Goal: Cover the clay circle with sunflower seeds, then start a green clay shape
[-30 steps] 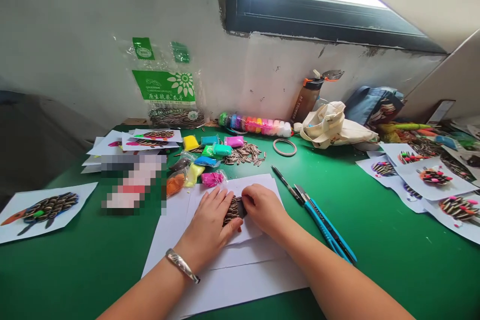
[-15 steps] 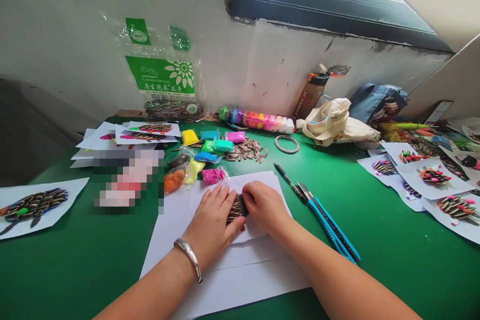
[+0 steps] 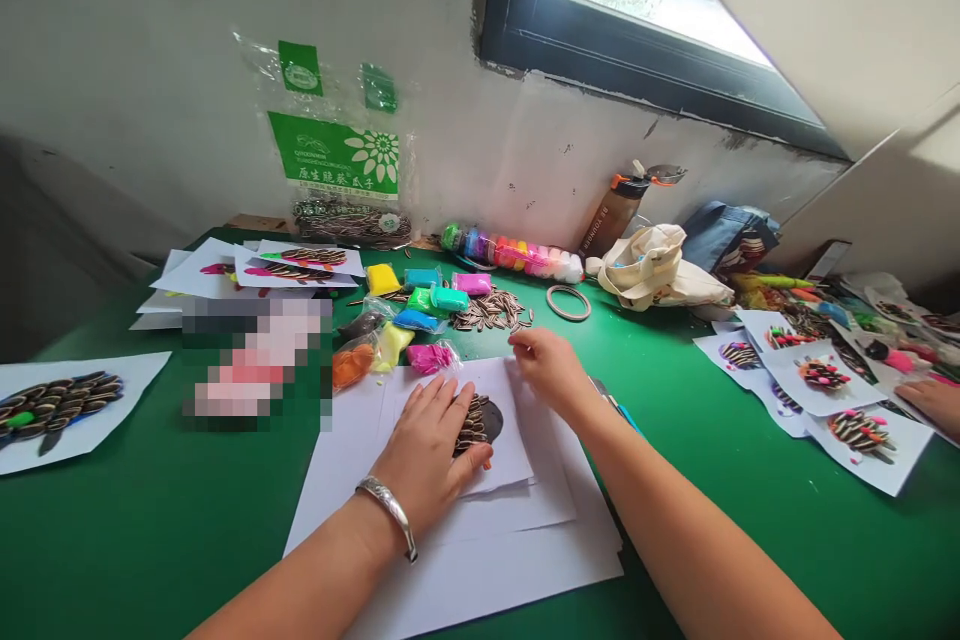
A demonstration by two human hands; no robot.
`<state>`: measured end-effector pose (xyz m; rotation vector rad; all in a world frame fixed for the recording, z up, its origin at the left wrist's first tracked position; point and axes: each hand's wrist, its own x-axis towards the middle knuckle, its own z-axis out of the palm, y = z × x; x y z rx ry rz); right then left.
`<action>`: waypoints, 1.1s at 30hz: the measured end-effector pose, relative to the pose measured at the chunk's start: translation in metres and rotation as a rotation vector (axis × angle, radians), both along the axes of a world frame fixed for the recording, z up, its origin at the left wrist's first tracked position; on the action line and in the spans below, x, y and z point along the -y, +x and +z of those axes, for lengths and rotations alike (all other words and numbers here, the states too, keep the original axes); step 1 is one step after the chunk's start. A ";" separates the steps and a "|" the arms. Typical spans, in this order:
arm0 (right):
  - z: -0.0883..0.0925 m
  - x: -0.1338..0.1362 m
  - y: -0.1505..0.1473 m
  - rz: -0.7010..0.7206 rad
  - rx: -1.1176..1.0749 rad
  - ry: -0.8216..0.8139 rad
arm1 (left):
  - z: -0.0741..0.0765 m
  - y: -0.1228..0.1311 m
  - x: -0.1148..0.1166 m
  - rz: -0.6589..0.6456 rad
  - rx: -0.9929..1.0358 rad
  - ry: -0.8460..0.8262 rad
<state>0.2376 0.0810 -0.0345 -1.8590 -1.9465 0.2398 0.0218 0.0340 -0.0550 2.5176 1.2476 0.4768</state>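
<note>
While the left hand [image 3: 424, 450] lies spread on the paper, fingers fanned and a silver bangle [image 3: 388, 512] at its wrist, its thumb side presses against the task in front of it: a dark clay oval [image 3: 489, 422] with rows of striped sunflower seeds [image 3: 471, 425] set along one side. That piece sits near the middle of a white sheet [image 3: 495, 430], which rests on a loose stack of white paper [image 3: 480, 560] on a green table [image 3: 862, 540].

The right hand [image 3: 551, 370] is lifted just past the top edge of the sheet, its fingertips [image 3: 519, 340] drawn together in a small pinch. From here I can't tell whether anything is caught between them. A heap of loose seeds [image 3: 491, 310] lies just beyond it, beside blocks of bright modelling clay [image 3: 450, 298] in yellow, teal and pink. A blue craft knife [image 3: 619, 403] shows only in part beyond the right forearm.

Off to the right, finished seed-and-clay pictures [image 3: 821, 375] overlap one another, and another person's hand [image 3: 928, 402] rests at the edge of the view among the papers.
</note>
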 end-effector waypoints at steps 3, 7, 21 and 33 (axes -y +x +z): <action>0.000 -0.024 0.006 -0.028 0.106 0.009 | -0.001 -0.001 0.001 -0.005 0.015 -0.014; -0.009 -0.041 0.008 -0.029 0.234 -0.016 | -0.001 -0.002 0.003 0.005 0.069 -0.001; -0.013 -0.033 -0.006 0.004 0.440 -0.006 | 0.001 -0.003 0.003 0.011 0.056 0.025; 0.018 0.028 -0.014 0.094 0.001 0.061 | 0.002 -0.003 0.005 0.008 0.073 0.042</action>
